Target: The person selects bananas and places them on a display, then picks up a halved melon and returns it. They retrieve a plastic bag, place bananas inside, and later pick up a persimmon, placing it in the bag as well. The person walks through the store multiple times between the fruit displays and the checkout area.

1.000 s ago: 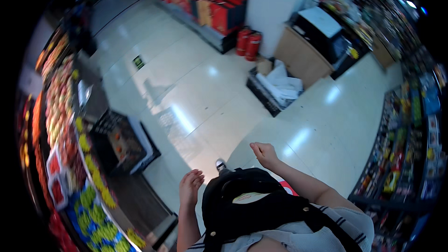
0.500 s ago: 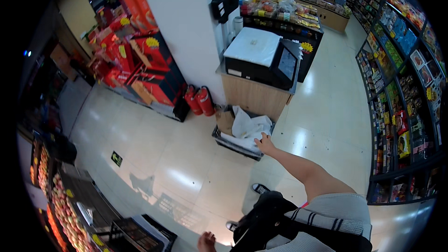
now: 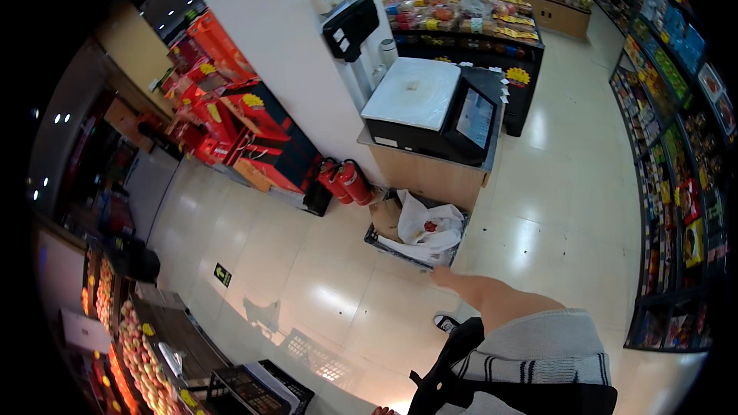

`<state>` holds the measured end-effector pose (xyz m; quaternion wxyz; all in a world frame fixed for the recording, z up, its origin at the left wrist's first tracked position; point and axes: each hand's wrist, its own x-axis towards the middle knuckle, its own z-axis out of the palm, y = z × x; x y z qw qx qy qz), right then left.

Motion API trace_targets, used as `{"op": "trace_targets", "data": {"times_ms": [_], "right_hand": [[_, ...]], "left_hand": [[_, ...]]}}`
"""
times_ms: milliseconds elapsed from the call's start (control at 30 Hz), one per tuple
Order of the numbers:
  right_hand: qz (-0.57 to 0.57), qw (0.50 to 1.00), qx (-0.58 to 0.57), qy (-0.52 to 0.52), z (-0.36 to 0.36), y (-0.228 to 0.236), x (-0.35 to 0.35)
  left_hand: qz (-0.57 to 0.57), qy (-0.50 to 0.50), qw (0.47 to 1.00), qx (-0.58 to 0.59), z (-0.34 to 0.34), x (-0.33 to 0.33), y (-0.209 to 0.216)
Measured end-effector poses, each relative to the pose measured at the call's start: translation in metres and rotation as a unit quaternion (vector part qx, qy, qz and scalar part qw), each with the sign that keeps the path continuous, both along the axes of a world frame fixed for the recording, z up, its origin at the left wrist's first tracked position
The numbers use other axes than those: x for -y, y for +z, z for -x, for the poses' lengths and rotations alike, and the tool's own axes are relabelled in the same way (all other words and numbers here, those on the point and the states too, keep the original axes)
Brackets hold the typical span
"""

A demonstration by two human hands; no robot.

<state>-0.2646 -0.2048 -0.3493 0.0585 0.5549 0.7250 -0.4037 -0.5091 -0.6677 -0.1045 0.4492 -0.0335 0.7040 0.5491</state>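
Observation:
My right hand [image 3: 442,275] is at the near corner of a dark crate [image 3: 409,262] on the floor; its fingers are too small and blurred to read. Inside the crate lies a crumpled white plastic bag [image 3: 419,242] with a small reddish thing [image 3: 430,226] in its folds. A piece of brown cardboard [image 3: 387,218] leans beside the bag. Of my left hand [image 3: 382,411] only a sliver shows at the bottom edge, so its grip is hidden.
Above the crate a weighing scale [image 3: 415,96] with a screen stands on a wooden counter [image 3: 430,174]. Red fire extinguishers [image 3: 346,182] stand by the white pillar [image 3: 284,54]. Snack shelves [image 3: 676,200] line the right. Fruit [image 3: 142,357] and a black basket [image 3: 250,392] are lower left.
My right hand has drawn back from over the bag toward me. A reddish thing now shows in the bag. My left hand has dropped mostly out of view, and the view has shifted.

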Motion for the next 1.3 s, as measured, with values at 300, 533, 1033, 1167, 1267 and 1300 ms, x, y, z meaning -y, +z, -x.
{"op": "trace_targets", "data": {"times_ms": [300,533,1033,1167,1267,1300], "right_hand": [[-0.054,0.802,0.046,0.593,0.006,-0.044,0.223],[-0.091,0.718,-0.012,0.690,0.031,-0.088,0.265],[0.018,0.638,0.239,0.731,-0.009,-0.056,0.617],[0.002,0.686,0.210,0.697,0.030,-0.016,0.757],[0.032,0.696,0.199,0.689,0.025,-0.014,0.885],[0.031,0.682,0.208,0.701,0.006,-0.017,0.938]], "left_hand": [[-0.004,0.247,0.969,0.000,-0.186,0.157,-0.036],[-0.002,0.516,0.856,-0.029,-0.479,0.326,-0.100],[0.024,0.864,0.501,0.034,-0.822,0.411,-0.089],[0.014,0.888,0.460,-0.011,-0.839,0.508,-0.074],[-0.005,0.921,0.390,-0.019,-0.872,0.569,-0.084],[-0.007,0.934,0.358,-0.016,-0.894,0.578,-0.093]]}}
